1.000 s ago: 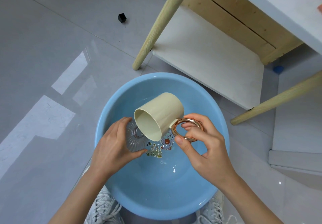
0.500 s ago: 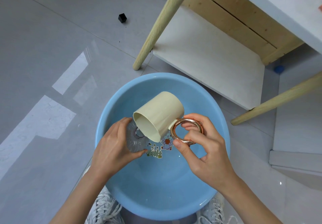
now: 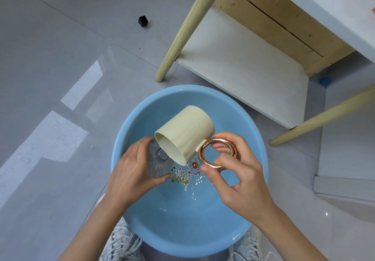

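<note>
Soft, even daylight made the scene bright. The glossy floor (image 3: 50,68) showed pale reflected patches on the left; small glints lay on the water in the basin (image 3: 239,116) and on the mug (image 3: 186,131) handle. Shadows were faint. Lines bent near the edges; focus was sharp.

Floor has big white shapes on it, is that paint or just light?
In the head view the white shapes on the floor are glare, light mirrored by glossy tiles, not paint; the same view shows small glints on the water in the blue basin, and the mug and ribbed glass piece in sharp focus.
</note>
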### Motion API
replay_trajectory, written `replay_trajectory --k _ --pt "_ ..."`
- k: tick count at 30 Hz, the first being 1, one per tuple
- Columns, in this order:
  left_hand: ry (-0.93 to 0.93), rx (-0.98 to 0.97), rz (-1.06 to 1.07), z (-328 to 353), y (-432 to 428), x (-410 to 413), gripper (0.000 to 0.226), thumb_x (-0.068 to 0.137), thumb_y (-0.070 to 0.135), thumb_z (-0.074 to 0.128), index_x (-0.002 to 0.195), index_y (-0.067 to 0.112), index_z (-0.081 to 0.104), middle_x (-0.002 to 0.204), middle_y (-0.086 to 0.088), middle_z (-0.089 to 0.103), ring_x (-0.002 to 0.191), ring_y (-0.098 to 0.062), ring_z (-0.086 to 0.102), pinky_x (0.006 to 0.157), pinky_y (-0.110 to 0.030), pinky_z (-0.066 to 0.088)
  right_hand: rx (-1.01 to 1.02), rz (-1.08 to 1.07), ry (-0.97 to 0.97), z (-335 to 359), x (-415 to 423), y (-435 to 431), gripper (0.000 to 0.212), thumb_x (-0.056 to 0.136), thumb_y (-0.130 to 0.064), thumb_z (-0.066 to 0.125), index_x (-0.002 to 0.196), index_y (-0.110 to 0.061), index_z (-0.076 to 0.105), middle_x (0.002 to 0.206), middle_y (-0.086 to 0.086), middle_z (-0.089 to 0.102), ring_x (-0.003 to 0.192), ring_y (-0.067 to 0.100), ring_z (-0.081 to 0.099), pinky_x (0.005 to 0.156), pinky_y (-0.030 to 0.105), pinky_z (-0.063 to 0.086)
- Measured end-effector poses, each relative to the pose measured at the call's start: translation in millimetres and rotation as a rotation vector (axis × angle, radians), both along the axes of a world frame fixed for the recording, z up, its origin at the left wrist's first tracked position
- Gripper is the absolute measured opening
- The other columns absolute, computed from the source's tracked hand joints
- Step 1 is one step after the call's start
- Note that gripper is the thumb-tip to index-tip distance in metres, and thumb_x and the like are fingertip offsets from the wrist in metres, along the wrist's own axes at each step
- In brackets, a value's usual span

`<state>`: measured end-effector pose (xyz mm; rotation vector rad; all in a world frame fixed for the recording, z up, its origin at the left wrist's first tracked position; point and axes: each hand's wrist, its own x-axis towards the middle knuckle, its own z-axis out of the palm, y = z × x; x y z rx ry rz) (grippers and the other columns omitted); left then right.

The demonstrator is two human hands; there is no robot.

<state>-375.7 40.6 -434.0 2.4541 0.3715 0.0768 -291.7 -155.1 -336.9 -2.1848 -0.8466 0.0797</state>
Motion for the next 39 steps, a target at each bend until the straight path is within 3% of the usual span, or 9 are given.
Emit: replay_trajectory --k 7,18,39 --pt "-0.006 -0.006 0.004 1.4 -0.2 0.2 0.096 0.042 0.047 0.090 0.122 0.013 0.047 0.116 -0.002 0.063 0.103 -0.011 0.045 0.073 -0.028 0.051 -0.014 0.005 -0.020 0.7 -0.5 0.6 0.031 0.086 -0.027 0.066 0.065 -0.006 0.060 0.112 0.015 0.053 0.098 0.020 0.060 0.079 0.033 0.052" --pt "-0.016 -0.003 -0.009 0.6 0.2 -0.2 0.098 0.042 0.045 0.091 0.122 0.011 0.045 0.116 -0.005 0.063 0.102 -0.013 0.044 0.073 -0.030 0.051 -0.067 0.030 -0.058 3.7 -1.2 0.6 0.032 0.086 -0.027 0.067 0.064 -0.004 0.060 0.115 0.017 0.054 0.101 0.021 0.059 0.089 0.024 0.047" --pt "-0.022 0.011 0.007 1.0 -1.0 0.5 0.099 0.040 0.047 0.090 0.120 0.012 0.042 0.112 -0.004 0.064 0.098 -0.016 0.051 0.067 -0.028 0.052 -0.129 0.091 -0.164 3.1 -3.5 -1.8 0.036 0.089 -0.027 0.064 0.064 -0.002 0.060 0.119 0.024 0.053 0.103 0.027 0.057 0.090 0.027 0.048"
